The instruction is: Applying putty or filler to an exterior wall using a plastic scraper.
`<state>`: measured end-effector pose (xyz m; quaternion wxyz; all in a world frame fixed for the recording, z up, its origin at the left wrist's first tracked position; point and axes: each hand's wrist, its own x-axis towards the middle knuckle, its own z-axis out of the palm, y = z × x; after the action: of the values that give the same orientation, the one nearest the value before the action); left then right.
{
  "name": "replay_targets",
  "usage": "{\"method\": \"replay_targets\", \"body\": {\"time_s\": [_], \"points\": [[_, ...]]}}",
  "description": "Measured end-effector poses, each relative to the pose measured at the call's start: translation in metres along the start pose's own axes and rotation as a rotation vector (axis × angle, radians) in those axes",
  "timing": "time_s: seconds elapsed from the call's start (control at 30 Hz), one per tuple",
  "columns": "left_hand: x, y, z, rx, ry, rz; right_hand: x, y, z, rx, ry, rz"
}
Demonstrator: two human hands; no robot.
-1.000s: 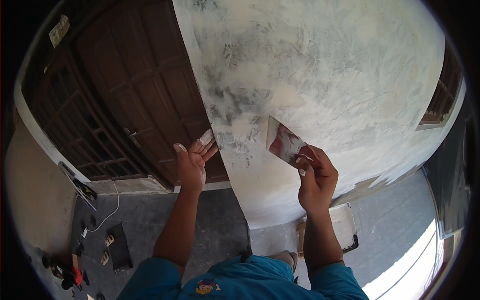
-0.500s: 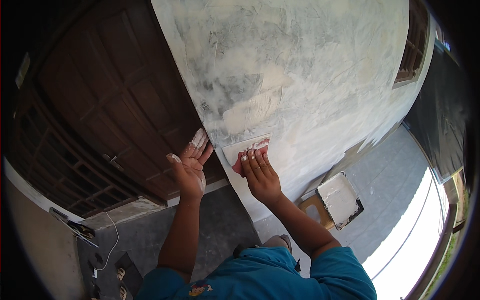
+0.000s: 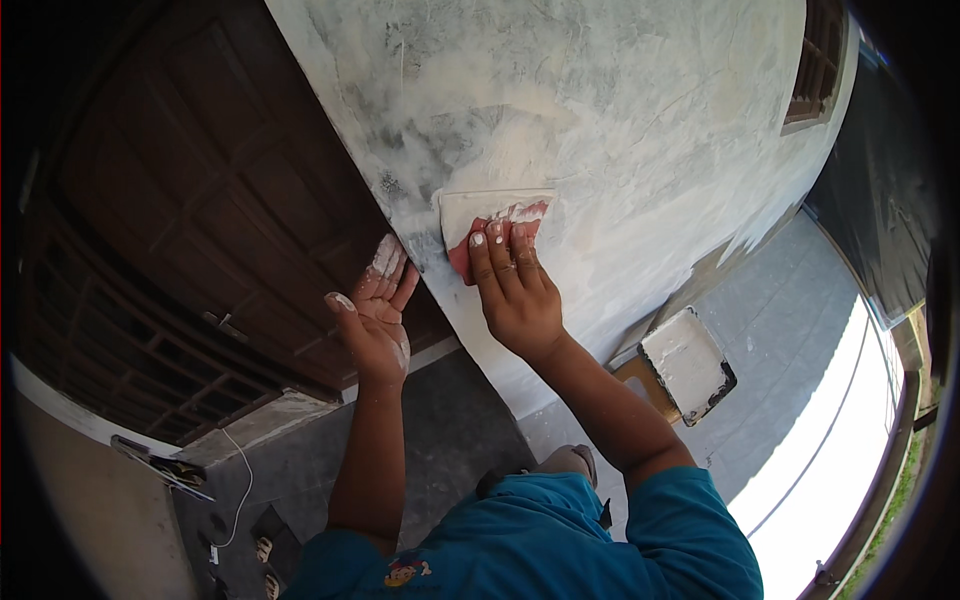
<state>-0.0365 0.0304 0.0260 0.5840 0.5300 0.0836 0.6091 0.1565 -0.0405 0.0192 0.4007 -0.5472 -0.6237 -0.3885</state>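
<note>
My right hand (image 3: 522,305) presses a red putty scraper (image 3: 484,208) against the wall (image 3: 640,130), fingers spread over its back. White putty coats the scraper's upper part and my fingertips. The wall is patchy grey and white, with smeared putty around the tool. Beside the wall's left edge, my left hand (image 3: 378,325) is held palm up with its fingers stretched out. Putty smears its fingers and thumb, and nothing lies in it.
At the wall's foot on the right, a square container of white putty with a dark-stained rim (image 3: 728,385) sits by a tan one (image 3: 648,385). A brown wooden door (image 3: 200,200) stands left. Sandals (image 3: 265,550) and a white cable (image 3: 245,485) lie on the grey floor.
My right hand has slid the scraper up the wall, and its top edge now lies nearly level. My left hand stays open, slightly higher in the picture.
</note>
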Motion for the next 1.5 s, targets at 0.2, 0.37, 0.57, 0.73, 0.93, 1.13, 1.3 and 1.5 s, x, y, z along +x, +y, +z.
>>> {"method": "replay_targets", "body": {"time_s": [0.2,0.37,0.57,0.73,0.93,1.13,1.3,1.5], "points": [[0.003,0.004,0.005,0.043,0.008,-0.025,-0.053,-0.019,-0.047,0.21,-0.088,0.043],[0.001,0.006,0.015,0.052,0.104,-0.05,0.022,0.034,-0.053,0.013,0.136,0.116],[0.004,0.004,0.005,-0.048,0.044,-0.058,-0.015,-0.017,0.002,0.037,-0.039,-0.167],[0.011,0.0,-0.015,-0.086,-0.031,-0.016,-0.057,-0.026,-0.042,0.207,-0.118,-0.098],[0.024,0.004,-0.03,0.006,-0.023,0.009,0.039,0.022,-0.056,0.008,0.084,0.022],[0.025,0.004,-0.034,0.153,0.001,0.056,-0.014,-0.011,-0.013,0.023,0.01,-0.205],[0.027,0.007,-0.043,0.189,-0.075,0.033,-0.042,-0.017,-0.061,0.187,-0.152,-0.113],[0.032,0.003,-0.032,-0.09,-0.143,0.037,0.047,0.006,-0.036,-0.009,0.138,-0.12]]}}
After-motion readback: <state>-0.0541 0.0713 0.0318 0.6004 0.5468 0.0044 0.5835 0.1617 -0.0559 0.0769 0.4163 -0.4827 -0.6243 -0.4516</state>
